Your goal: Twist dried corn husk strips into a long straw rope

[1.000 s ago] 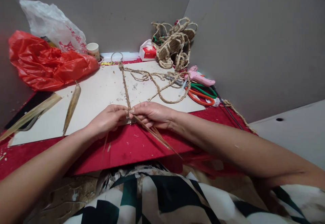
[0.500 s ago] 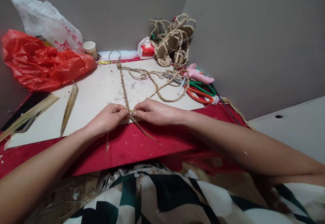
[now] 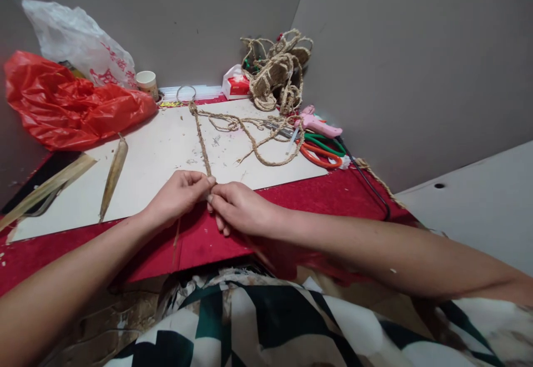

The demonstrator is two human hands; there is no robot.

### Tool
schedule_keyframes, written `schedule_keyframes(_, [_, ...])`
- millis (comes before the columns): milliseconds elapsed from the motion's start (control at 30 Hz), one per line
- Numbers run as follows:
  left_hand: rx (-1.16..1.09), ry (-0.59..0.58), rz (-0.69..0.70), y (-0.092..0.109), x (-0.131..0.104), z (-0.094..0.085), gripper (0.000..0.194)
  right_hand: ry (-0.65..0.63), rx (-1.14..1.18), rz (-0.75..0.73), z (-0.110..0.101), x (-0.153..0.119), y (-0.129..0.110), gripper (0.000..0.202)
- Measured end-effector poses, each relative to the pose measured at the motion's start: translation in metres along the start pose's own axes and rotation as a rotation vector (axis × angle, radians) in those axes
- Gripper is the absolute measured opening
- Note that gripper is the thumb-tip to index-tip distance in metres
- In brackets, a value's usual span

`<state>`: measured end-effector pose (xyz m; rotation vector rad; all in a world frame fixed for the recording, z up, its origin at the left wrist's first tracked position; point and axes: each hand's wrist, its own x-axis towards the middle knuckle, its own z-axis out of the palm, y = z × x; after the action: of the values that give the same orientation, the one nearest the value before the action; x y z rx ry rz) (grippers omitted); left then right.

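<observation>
A thin braided straw cord [image 3: 201, 142] runs from a metal ring [image 3: 186, 94] at the back of the white board down to my hands. My left hand [image 3: 183, 194] pinches the cord near its lower end, thumb on top. Close against it, my right hand [image 3: 239, 207] has thumb and forefinger closed at the same end, holding the strands there; its fingertips partly hide them. A loose strand hangs beneath my left hand. Another length of straw rope [image 3: 270, 162] lies looped on the board to the right of the taut cord.
Scissors with orange handles [image 3: 320, 156] and a pink glue gun [image 3: 318, 124] lie at the right. A straw rope bundle [image 3: 277, 73], a tissue pack [image 3: 236, 83] and a paper cup [image 3: 146, 83] stand behind. Red plastic bag [image 3: 79, 106] and dried husk [image 3: 113, 178] are left.
My right hand has moved slightly down and left, closing in on my left hand. The strand that stuck out toward the lower right is now mostly hidden behind my right hand.
</observation>
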<state>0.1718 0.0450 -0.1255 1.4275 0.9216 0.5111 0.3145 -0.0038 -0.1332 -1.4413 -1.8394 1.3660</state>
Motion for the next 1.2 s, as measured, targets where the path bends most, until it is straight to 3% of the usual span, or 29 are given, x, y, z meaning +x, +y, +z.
schedule_keyframes(100, [-0.029, 0.015, -0.011, -0.002, 0.000, -0.001, 0.022, -0.018, -0.250, -0.120, -0.003, -0.014, -0.008, 0.024])
schedule_keyframes(200, [-0.062, 0.009, -0.025, -0.003, 0.000, -0.005, 0.021, -0.065, -0.237, -0.143, -0.017, -0.026, -0.020, 0.028])
schedule_keyframes(400, [-0.147, -0.060, -0.041, -0.004, 0.001, -0.010, 0.024, 0.341, -0.072, -0.140, -0.045, -0.004, -0.012, 0.026])
schedule_keyframes(467, [-0.154, -0.067, -0.039, -0.005, 0.002, -0.011, 0.025, 0.285, 0.011, -0.136, -0.044, 0.008, -0.005, 0.022])
schedule_keyframes(600, [-0.148, -0.115, -0.035, -0.007, 0.002, -0.013, 0.024, 0.011, 0.241, 0.020, -0.036, 0.021, 0.001, 0.025])
schedule_keyframes(733, [-0.113, -0.118, -0.043, -0.007, 0.003, -0.013, 0.025, -0.103, 0.263, 0.094, -0.039, 0.028, 0.004, 0.032])
schedule_keyframes(900, [0.165, -0.138, 0.053, -0.002, 0.003, -0.018, 0.022, -0.198, 0.414, 0.221, -0.043, 0.032, 0.003, 0.039])
schedule_keyframes(967, [0.353, -0.118, 0.105, 0.002, 0.001, -0.021, 0.025, -0.152, 0.477, 0.236, -0.039, 0.031, 0.002, 0.037])
schedule_keyframes(1067, [0.710, 0.003, 0.136, 0.008, -0.005, -0.021, 0.031, -0.045, 0.540, 0.231, -0.031, 0.028, 0.001, 0.030])
schedule_keyframes(1200, [1.074, 0.100, 0.240, 0.008, -0.014, -0.012, 0.032, 0.017, 0.679, 0.235, -0.021, 0.023, 0.001, 0.026])
